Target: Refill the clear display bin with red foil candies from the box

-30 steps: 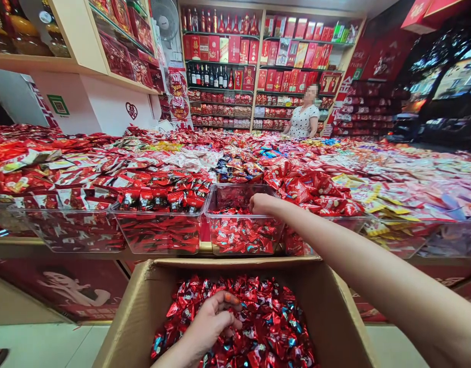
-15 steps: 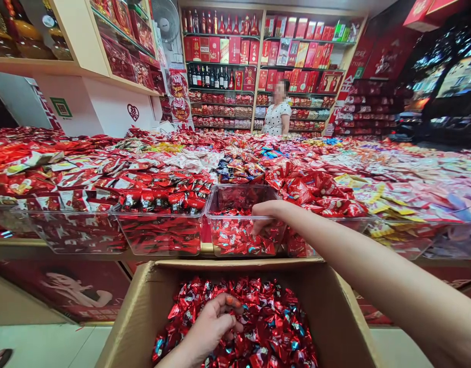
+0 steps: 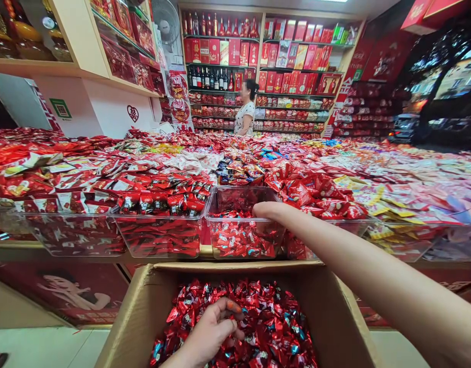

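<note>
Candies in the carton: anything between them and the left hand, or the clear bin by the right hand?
Nothing visible blocks the left hand from the candies. Toward the bin, the carton's far wall and the bin's front wall intervene.

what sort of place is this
Probably a sweet shop: clear bins hold heaps of small wrapped packets, a cardboard box holds more in shiny red wrappers, and shelves behind display bottles and red boxes.

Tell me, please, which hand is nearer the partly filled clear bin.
Right: the right hand is inside the clear bin; the left hand is apart from it, lower, in the cardboard box.
</note>
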Motion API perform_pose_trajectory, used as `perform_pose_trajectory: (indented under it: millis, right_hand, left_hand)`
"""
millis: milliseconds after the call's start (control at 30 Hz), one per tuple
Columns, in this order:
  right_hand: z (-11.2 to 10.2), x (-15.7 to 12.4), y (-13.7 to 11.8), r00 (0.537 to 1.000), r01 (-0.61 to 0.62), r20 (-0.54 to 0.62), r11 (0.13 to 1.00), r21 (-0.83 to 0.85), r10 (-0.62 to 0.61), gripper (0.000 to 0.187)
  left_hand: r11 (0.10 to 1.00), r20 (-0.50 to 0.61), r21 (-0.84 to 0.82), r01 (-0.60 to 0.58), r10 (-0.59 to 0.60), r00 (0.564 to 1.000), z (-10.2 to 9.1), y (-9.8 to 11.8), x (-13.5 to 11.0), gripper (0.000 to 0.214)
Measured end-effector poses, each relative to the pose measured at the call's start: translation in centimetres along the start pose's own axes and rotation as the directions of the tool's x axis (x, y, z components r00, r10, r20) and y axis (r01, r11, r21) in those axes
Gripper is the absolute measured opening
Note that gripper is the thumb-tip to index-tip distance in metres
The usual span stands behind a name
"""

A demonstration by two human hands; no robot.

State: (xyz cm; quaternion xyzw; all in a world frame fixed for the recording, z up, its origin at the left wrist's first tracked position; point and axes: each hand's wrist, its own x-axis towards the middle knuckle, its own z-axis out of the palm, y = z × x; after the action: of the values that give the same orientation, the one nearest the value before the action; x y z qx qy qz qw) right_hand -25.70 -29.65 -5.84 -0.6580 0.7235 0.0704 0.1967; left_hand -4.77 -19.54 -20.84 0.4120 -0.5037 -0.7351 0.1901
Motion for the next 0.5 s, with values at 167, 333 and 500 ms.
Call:
perform_pose_trajectory:
  millis: [167,333,500]
  right_hand:
    - [0.54,0.85,0.58,0.982,-0.026,0.186,0.997,-0.077,0.040,0.009]
    - [0.17,1.06,0.11,0.995,0.100,0.031,0.991,-0.093,-0.097,0.021]
    - [0.05,0.87,0.07,0.967,0.252,0.022,0.968,0.023,-0.252,0.032]
  left_hand:
    - [1.000,0.000,0.008,0.004,-0.004,1.000,-0.02,0.15,-0.10,0.016]
    - [1.000,0.009,0.002,-0.018,0.018,1.000,-0.22,0.00,0.04,0.015]
    - [1.000,0.002,-0.003,0.000,0.000,1.000,0.02,0.31,-0.20,0.014]
